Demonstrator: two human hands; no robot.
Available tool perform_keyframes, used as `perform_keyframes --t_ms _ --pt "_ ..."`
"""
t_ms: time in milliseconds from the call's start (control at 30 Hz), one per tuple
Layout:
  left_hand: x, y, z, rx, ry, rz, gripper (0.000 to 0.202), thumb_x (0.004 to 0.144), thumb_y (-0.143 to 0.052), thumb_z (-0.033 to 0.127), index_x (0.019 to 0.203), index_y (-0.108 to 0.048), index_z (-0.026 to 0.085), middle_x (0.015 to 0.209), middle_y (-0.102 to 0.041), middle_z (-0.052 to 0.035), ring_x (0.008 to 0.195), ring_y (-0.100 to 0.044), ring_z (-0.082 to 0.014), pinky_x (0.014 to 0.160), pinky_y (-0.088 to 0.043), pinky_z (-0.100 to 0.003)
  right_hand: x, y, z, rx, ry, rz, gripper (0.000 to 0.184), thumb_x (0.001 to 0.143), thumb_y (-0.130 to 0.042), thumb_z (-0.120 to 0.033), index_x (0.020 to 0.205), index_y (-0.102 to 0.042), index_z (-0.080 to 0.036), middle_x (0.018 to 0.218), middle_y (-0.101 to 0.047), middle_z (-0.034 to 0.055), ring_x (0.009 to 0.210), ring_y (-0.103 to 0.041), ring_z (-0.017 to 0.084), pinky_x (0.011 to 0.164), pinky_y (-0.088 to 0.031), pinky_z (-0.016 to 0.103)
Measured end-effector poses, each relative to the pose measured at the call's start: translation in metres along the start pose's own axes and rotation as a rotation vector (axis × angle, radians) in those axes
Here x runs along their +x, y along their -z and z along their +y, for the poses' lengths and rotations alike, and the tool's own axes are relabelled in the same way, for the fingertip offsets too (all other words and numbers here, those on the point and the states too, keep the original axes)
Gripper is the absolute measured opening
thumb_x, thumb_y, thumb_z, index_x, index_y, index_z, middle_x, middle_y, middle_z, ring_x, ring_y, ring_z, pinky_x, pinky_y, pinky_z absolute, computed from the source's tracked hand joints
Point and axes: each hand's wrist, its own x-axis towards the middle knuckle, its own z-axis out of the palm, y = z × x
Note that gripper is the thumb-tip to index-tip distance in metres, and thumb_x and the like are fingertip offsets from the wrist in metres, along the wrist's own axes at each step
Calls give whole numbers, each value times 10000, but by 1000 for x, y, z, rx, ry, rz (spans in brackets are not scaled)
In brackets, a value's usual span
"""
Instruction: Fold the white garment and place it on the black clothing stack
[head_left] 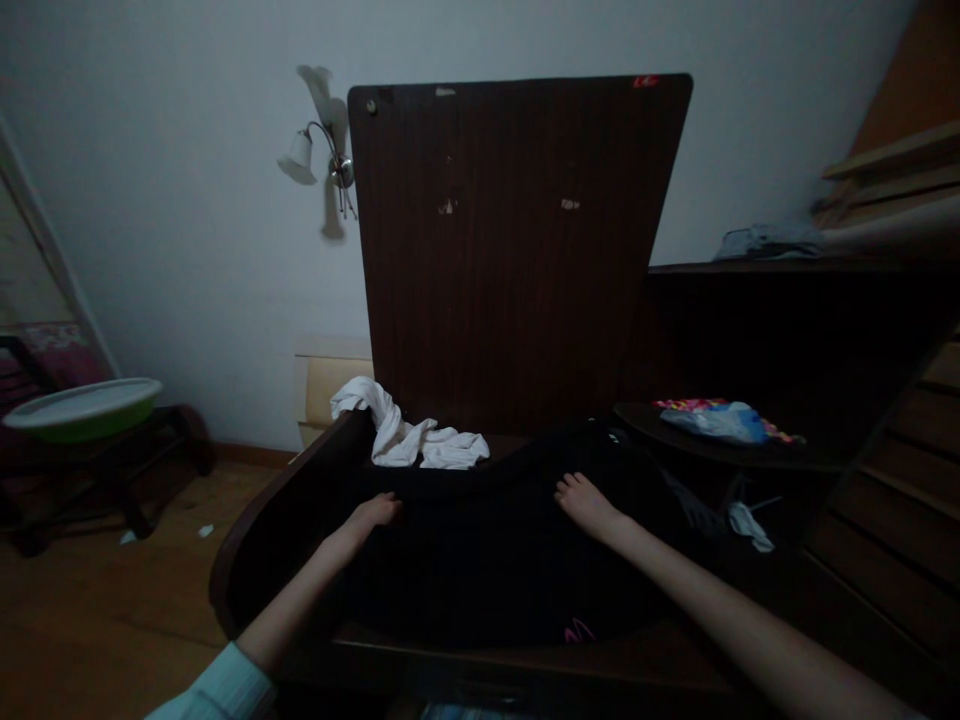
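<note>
Both hands are flat on a dark garment [480, 540]. The left hand [379, 512] has its fingers curled down into the cloth near the left edge; it's too dim to tell whether they're actually pinching a fold or just pressing. The right hand [585, 503] lies palm down with its fingers [568, 487] together and stretched out, resting on the fabric, not gripping anything.

The garment is black and spread across the dark wooden tabletop [525, 665], with its long axis running left to right, across the view. A small pink mark [576, 632] shows near its front edge.

Just behind the left hand sits a crumpled white cloth [409, 435]. A tall dark wooden panel [517, 250] stands upright at the back. Off to the right, a colourful plastic bag [720, 418] lies on a lower ledge, and a green basin [82, 408] sits on a stand far left.
</note>
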Motion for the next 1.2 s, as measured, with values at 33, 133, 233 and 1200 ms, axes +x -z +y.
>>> perform_keyframes --t_ms 33,133,233,1200 --pt "-4 0 1 -7 -17 27 113 676 -465 236 700 -563 184 804 -611 -62 834 -564 -235 754 -432 -309 -1 1 0 26 -28 18 299 681 -390 8 752 -612 -179 838 -648 102 878 -573 243 829 -414 394" --pt "-19 9 5 -59 -73 125 139 718 -416 264 733 -533 189 816 -601 -58 782 -560 -216 709 -429 -297 -4 15 6 33 -119 29 224 696 -415 -52 805 -572 -168 825 -636 97 806 -588 217 784 -430 353" --pt "-33 34 10 -122 -71 235 151 750 -390 291 781 -500 192 816 -604 -62 729 -564 -206 678 -423 -297 -6 40 18 89 -208 99 162 779 -358 -138 794 -518 -160 731 -606 87 712 -581 200 713 -434 319" --pt "-75 0 -8 -60 109 5 1103 499 -665 576 1370 -181 107 1425 -150 -220 1299 -98 -384 1014 -195 -506 -126 6 15 780 -429 -163 874 559 -644 -441 1330 -330 -176 1352 -376 132 1215 -379 288 1009 -310 396"
